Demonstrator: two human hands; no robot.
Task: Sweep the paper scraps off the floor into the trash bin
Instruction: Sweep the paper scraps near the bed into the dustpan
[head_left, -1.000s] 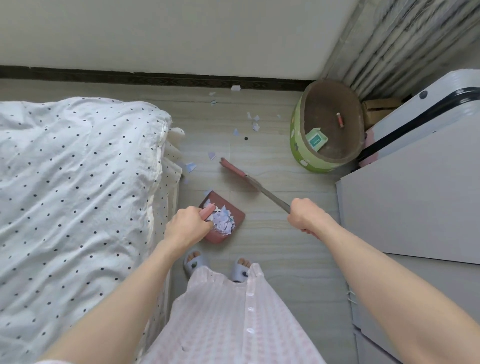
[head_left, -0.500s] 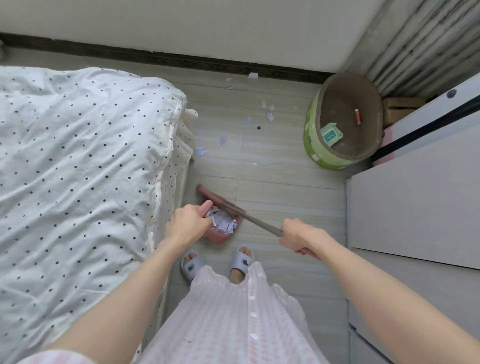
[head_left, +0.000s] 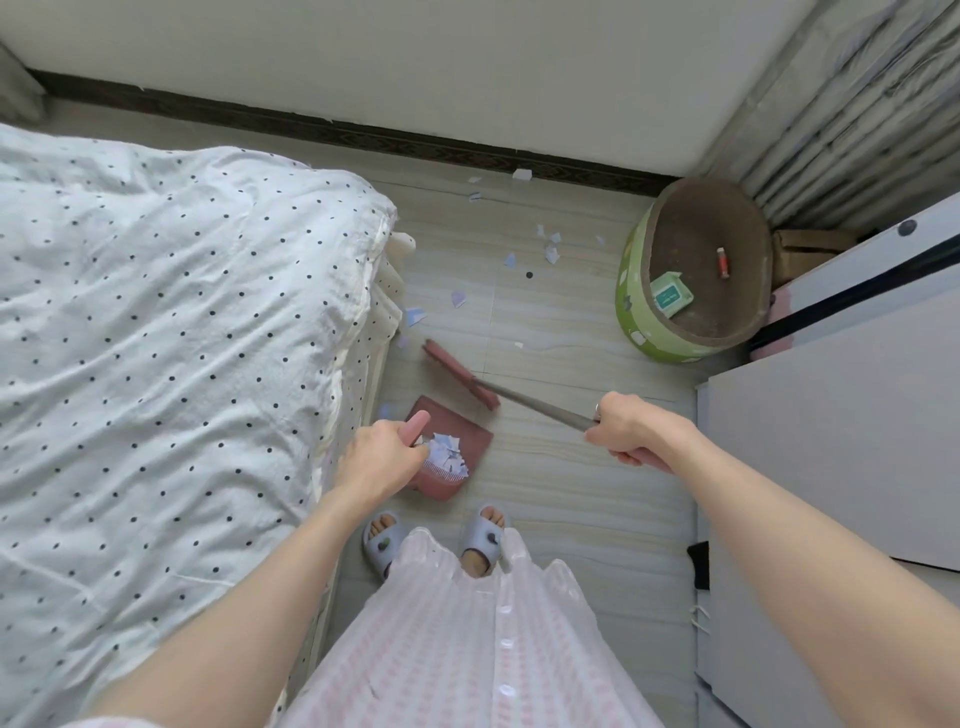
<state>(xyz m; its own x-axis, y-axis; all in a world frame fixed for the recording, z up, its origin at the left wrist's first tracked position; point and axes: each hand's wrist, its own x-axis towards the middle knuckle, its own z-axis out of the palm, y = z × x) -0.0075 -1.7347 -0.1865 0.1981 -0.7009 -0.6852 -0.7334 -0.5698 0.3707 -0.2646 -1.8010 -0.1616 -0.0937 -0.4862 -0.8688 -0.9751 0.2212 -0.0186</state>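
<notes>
Behind left hand (head_left: 382, 457): dustpan handle (head_left: 417, 427).

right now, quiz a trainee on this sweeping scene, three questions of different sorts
1. True or false: the dustpan already holds paper scraps.
2. Which hand holds the broom? A) left B) right C) both
3. Fill in: loose scraps on the floor lie between the bed and the green ____.

Key
1. True: a pile of scraps sits in the pan, whose handle the left hand grips.
2. B: the right hand grips the broom handle.
3. bin: it stands by the wall, with a small packet inside.
</notes>
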